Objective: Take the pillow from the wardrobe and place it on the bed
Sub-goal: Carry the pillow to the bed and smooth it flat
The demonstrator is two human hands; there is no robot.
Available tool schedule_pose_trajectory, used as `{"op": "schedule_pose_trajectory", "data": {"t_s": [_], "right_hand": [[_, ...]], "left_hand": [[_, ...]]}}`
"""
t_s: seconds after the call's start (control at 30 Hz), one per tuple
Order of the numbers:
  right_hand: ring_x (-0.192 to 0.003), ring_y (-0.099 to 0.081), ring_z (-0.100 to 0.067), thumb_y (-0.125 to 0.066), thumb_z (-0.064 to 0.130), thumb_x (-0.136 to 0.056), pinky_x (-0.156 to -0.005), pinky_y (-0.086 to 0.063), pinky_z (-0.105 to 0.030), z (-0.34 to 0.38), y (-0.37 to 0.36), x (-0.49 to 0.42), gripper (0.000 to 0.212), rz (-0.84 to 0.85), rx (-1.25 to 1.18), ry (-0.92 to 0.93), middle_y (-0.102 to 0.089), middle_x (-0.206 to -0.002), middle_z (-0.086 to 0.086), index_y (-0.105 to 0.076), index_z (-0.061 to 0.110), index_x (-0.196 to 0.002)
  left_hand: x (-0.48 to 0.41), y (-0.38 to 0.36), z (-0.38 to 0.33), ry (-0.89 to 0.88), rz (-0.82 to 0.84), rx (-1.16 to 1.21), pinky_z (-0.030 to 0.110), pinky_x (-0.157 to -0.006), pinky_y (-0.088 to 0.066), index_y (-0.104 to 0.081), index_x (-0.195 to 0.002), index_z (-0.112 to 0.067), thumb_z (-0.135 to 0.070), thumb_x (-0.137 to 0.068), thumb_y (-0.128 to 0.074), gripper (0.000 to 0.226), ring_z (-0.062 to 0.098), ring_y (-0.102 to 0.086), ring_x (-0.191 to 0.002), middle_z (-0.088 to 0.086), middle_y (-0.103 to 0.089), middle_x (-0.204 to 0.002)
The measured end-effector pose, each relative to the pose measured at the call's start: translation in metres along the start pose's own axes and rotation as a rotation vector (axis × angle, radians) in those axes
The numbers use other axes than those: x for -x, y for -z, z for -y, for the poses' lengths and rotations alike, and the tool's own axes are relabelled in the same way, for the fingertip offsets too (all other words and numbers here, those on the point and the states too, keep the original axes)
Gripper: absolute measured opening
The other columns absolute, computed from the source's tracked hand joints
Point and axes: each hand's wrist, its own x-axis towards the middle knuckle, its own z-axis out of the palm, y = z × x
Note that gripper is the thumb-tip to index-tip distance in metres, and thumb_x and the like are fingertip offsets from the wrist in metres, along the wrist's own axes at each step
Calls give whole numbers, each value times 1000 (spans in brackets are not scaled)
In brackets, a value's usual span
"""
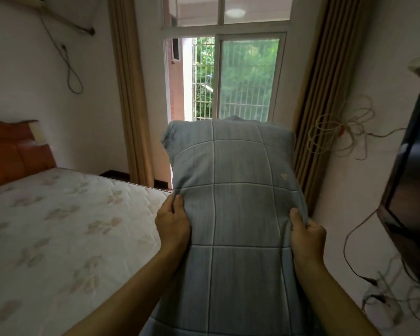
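In the head view, a blue-grey checked pillow [235,190] is held upright in the centre of the frame, in the air and off the bed. The left edge of the pillow is pinched by the left hand [172,224], whose grip is closed on the fabric with the thumb laid on the front. The right edge is clasped in the same way by the right hand [306,236], its fingers curled behind. The bed [58,226], a bare quilted mattress, is seen in the lower left, with a reddish headboard [12,146] at the left edge. A window [243,76] is seen behind the pillow, flanked by a tan curtain [131,93]. Looped cables [342,132] are hung on the wall at the right.
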Motion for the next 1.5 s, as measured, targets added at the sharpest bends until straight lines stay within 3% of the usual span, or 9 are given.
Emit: {"op": "schedule_pose_trajectory", "data": {"t_s": [0.23, 0.33, 0.43, 0.57, 0.67, 0.9, 1.1, 1.3, 1.5], "right_hand": [[-82, -65, -40, -57, 21, -97, -57, -44, -26, -11, -53, -133, 45, 71, 3, 10, -63, -102, -41, -57, -23, -103], [-82, -65, -24, -57, 23, -97, -68, -55, -38, -27, -74, -175, 39, 109, 0, -18, -68, -92, -23, -62, -16, -96], [-67, -61, -13, -59, 25, -96, -60, -46, -21, -43, -107, -225, 23, 140, -6, -53, -64, -73, -3, -66, 9, -81], [-64, -58, -16, -61, 22, -94, -69, -47, -26, -80, -161, -283, 27, 193, -11, -89, -61, -68, 0, -62, 13, -69], [-58, -58, -11, -61, 26, -94, -56, -44, -20, -110, -192, -316, 32, 176, 26, -105, -61, -63, 0, -59, 17, -63], [-55, -62, -3, -62, 27, -93, -47, -45, -16, -126, -284, -425, 27, 184, 51, -89, -63, -63, 11, -62, 18, -68], [-68, -63, -14, -61, 31, -93, -58, -46, -22, -179, -334, -491, 26, 261, 34, -191, -66, -71, 2, -62, 20, -70], [-74, -64, -14, -58, 32, -96, -60, -46, -21, -210, -383, -574, 23, 384, 33, -237, -67, -78, 2, -61, 24, -75], [-66, -58, -10, -56, 29, -97, -53, -40, -19, -230, -427, -693, 24, 427, 40, -204, -62, -71, 4, -62, 13, -80]], "left_hand": [[-85, -87, 14, -28, -103, -7, 31, -90, -47, -63, -111, -16, -29, -102, -40, 28, 15, -60, -98, 0, -66, -104], [-114, -114, 29, -16, -120, -17, 24, -85, -44, -60, -105, -25, -29, -102, -40, 20, 4, -57, -93, -5, -64, -100], [-152, -139, 45, 2, -151, -26, 21, -83, -43, -58, -106, -27, -29, -102, -40, 19, 1, -55, -93, -10, -62, -97], [-212, -166, 73, -10, -197, -36, 13, -76, -39, -57, -108, -29, -27, -102, -41, 17, -6, -52, -90, -16, -59, -93], [-252, -185, 105, -8, -211, -55, 11, -73, -37, -56, -113, -29, -27, -102, -42, 17, -9, -51, -86, -21, -57, -92], [-382, -243, 134, -39, -219, -81, 32, -87, -45, -61, -124, -12, -29, -102, -41, 34, 17, -58, -95, -1, -63, -106], [-449, -279, 170, -50, -264, -176, 20, -75, -40, -59, -107, -30, -29, -102, -42, 17, 1, -53, -82, -11, -59, -95], [-506, -333, 208, 13, -341, -262, 37, -98, -45, -59, -130, -12, -27, -102, -42, 36, 20, -56, -104, -4, -60, -112], [-581, -422, 220, 10, -407, -296, 39, -99, -46, -61, -129, -11, -27, -102, -43, 36, 22, -58, -106, 7, -65, -120]]}}
